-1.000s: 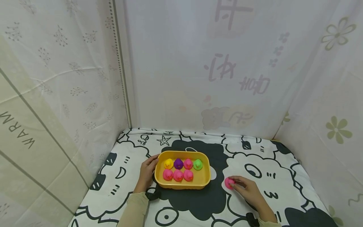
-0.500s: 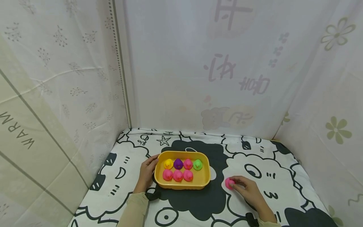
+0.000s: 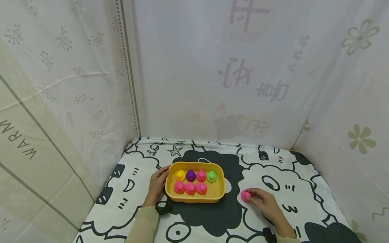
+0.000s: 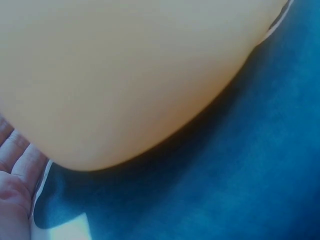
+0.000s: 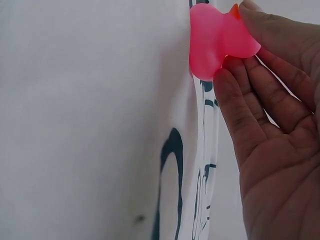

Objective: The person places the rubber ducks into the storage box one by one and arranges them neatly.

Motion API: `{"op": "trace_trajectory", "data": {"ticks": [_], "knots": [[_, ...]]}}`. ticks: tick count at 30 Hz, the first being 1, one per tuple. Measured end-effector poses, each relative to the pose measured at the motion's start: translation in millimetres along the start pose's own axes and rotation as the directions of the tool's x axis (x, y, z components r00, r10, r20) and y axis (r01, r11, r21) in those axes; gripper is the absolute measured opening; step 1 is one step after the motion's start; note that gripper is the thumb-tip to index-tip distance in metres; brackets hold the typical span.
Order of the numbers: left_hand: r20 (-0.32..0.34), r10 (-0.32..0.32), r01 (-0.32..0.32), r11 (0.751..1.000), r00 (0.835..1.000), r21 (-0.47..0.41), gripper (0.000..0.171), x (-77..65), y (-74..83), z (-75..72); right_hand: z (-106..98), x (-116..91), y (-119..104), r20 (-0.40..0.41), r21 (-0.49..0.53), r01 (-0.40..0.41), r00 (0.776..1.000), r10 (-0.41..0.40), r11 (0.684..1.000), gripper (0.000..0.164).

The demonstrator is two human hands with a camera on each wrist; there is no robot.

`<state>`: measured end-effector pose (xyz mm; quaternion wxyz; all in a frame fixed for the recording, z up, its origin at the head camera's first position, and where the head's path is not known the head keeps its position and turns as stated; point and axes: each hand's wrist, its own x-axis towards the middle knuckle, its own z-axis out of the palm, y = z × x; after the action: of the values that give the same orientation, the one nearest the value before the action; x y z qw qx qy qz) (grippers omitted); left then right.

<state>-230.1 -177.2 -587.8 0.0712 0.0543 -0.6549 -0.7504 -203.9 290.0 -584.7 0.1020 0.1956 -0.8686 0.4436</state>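
My right hand [image 3: 265,204] pinches a pink rubber duck [image 3: 245,196] between thumb and fingers, right of the tray. In the right wrist view the pink duck [image 5: 210,40] sits on the patterned cloth, its orange beak near my thumb. My left hand [image 3: 158,184] lies against the left end of a yellow tray [image 3: 194,198], its fingers fairly straight along the wall. Inside the tray, the back row holds a yellow duck [image 3: 180,175], a purple duck [image 3: 190,175], a pink duck [image 3: 201,175] and a green duck [image 3: 211,176]; three pink ducks [image 3: 190,188] form the front row.
A black-and-white cartoon cloth [image 3: 273,168] covers the table. Pale printed curtains [image 3: 188,84] enclose it at the back and both sides. A dark band [image 3: 163,208] circles the left wrist, and another dark band [image 3: 269,235] the right.
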Motion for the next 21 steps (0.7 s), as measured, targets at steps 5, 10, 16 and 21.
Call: {"op": "trace_trajectory", "data": {"ticks": [5, 10, 16, 21], "knots": [[-0.004, 0.005, -0.005, 1.0, 1.0, 0.005, 0.039, -1.3, 0.9, 0.8, 0.6, 0.6, -1.0, -0.011, -0.006, -0.039, 0.999, 0.039, 0.999, 0.03], [-0.011, 0.008, -0.008, 1.0, 1.0, 0.016, 0.037, -2.1, 1.7, 1.1, -0.1, 3.7, -2.6, -0.007, -0.029, -0.047, 0.999, 0.047, 0.998, 0.03], [-0.008, 0.012, -0.012, 1.0, 1.0, 0.019, 0.039, -1.3, 1.7, 1.5, -0.7, 12.8, -8.2, 0.013, -0.034, 0.021, 1.0, -0.021, 0.999, 0.031], [0.002, -0.017, 0.017, 1.0, 1.0, 0.003, 0.038, -1.4, 4.2, 0.8, -1.6, 26.6, -20.0, 0.036, -0.083, 0.044, 0.999, -0.041, 0.996, 0.03]]}}
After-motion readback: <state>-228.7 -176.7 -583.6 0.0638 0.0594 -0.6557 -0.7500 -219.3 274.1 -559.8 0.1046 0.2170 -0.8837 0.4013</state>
